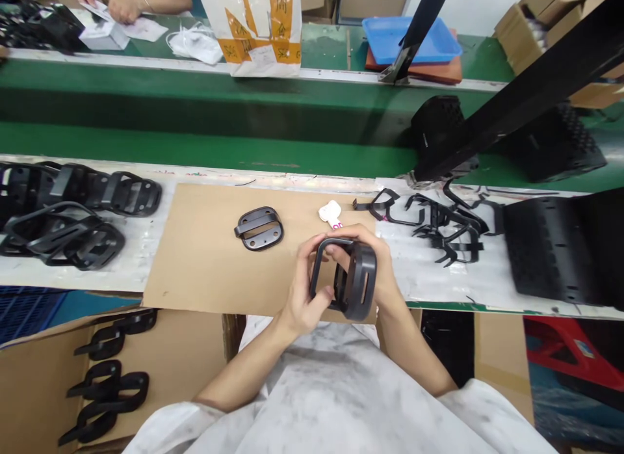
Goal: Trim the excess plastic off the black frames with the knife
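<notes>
Both my hands hold one black plastic part (358,280) over the near edge of a brown cardboard sheet (205,259). My left hand (305,298) grips its thin square frame from the left, thumb underneath. My right hand (375,262) wraps the rounded body from behind. Another black round part (259,228) lies flat on the cardboard, to the upper left of my hands. A small white piece with pink marks (331,213) lies just beyond my fingers.
Finished black parts (73,213) are piled at left, thin black frames (439,223) at right, next to black trays (556,246). A carton with more parts (107,376) sits below left. Beyond the green conveyor (195,116), another person's hands (121,5) work with papers.
</notes>
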Demonstrator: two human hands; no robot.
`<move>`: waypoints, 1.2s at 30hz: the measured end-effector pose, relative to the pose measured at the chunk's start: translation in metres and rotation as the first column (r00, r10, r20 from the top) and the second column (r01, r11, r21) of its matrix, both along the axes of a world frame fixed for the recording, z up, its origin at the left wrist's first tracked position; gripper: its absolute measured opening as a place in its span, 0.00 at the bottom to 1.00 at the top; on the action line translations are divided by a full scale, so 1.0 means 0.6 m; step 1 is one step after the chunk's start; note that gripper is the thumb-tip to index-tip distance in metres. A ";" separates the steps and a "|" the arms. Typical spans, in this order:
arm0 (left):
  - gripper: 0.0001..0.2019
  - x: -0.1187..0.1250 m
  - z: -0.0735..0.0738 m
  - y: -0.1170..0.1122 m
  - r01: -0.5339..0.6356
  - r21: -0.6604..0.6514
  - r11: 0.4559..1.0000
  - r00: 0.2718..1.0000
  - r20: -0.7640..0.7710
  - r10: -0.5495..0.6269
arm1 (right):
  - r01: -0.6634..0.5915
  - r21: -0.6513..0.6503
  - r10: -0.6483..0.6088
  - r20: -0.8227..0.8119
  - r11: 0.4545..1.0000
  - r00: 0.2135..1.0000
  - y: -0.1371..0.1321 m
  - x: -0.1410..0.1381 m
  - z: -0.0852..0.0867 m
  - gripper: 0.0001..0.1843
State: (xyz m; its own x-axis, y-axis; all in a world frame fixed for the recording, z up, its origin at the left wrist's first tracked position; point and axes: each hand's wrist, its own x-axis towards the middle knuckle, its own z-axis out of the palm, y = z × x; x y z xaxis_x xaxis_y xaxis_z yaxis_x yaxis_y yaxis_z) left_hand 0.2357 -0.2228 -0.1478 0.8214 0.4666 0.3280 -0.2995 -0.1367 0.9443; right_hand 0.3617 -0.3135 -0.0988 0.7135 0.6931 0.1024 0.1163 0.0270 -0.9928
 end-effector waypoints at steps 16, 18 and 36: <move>0.48 -0.020 0.070 0.011 0.175 0.236 0.956 0.973 -0.187 -0.132 | 0.138 -0.041 -0.141 -0.088 0.990 0.986 -0.014 -0.019 0.035 0.08; 0.45 -0.012 0.069 0.028 0.206 0.309 0.928 0.955 -0.269 -0.122 | 0.141 -0.058 -0.144 -0.045 0.988 0.989 -0.017 -0.010 0.015 0.08; 0.16 0.060 0.106 0.092 0.281 0.684 0.673 0.861 -0.489 0.138 | 0.249 -0.134 -0.199 0.308 0.959 0.930 -0.003 -0.009 -0.037 0.14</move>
State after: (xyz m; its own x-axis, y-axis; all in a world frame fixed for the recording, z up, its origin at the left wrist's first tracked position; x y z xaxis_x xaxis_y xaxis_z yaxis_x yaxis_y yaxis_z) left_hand 0.2716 -0.1677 -0.0841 0.9774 0.1890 0.0951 0.1036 -0.8194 0.5637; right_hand 0.3566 -0.3155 -0.1209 0.8091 0.5436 0.2233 0.3816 -0.1971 -0.9031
